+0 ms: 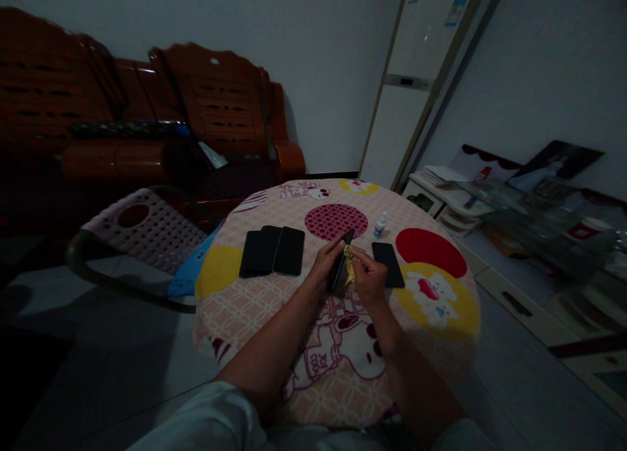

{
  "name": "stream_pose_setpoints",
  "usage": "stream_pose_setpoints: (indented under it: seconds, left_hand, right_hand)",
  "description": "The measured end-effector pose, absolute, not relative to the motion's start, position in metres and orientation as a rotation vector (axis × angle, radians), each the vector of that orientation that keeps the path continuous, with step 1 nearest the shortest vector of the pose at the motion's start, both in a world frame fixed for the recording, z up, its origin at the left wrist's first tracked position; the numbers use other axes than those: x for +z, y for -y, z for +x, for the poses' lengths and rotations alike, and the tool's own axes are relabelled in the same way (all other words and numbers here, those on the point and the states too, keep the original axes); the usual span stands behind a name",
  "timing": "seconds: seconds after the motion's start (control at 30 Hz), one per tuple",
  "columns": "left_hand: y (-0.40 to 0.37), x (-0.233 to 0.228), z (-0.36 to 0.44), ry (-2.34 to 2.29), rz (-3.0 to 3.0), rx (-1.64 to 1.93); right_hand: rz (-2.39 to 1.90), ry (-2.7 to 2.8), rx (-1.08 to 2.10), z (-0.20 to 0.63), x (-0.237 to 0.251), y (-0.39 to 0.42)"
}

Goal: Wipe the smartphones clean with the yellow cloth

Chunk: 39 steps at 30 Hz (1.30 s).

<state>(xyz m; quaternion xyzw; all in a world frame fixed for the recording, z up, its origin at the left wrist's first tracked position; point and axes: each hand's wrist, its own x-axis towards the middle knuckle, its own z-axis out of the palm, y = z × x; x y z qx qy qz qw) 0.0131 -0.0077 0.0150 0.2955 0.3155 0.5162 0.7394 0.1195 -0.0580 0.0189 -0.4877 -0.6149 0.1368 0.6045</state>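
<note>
Over the middle of a round table with a patterned cloth (337, 366), my left hand (326, 263) is closed around a dark phone (337, 274), which is tipped up on edge. My right hand (369, 278) pinches a small yellow cloth (349, 268) against the phone's right side. Just right of that hand a dark phone (388, 265) lies flat. Behind it stands a small white bottle (380, 225) with a blue label. To the left, several dark phones rest side by side, among them one phone (289, 251) nearest my left hand.
A woven chair (142, 232) with a blue cushion (196, 268) stands left of the table. Wooden seats (215, 104) line the back wall. At the right are a low cabinet (519, 300) and a glass shelf (529, 216) holding odds and ends. A tall white cabinet-like unit (401, 117) fills the corner.
</note>
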Motion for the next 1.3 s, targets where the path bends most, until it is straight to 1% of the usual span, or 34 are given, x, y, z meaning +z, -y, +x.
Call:
stream_pose_setpoints:
  seconds: [0.13,0.3,0.7,0.97,1.3]
  left_hand:
    - [0.0041,0.0096,0.0116,-0.73,0.791,1.234]
    - [0.0018,0.0061,0.0096,-0.799,0.862,1.261]
    - [0.0007,0.008,0.0089,-0.833,0.85,1.276]
    - [-0.0003,0.0093,0.0063,-0.857,0.836,1.296]
    - [0.0008,0.0124,0.0051,-0.878,0.842,1.297]
  right_hand:
    - [-1.143,1.4,0.313,0.12,0.0185,0.0571]
    - [-1.178,1.425,0.342,0.1199,0.0186,0.0573]
    - [-1.173,1.432,0.326,0.1219,0.0135,0.0545]
    - [-1.178,1.445,0.376,0.1158,0.0181,0.0593]
    - [-1.166,1.455,0.364,0.1167,0.0186,0.0588]
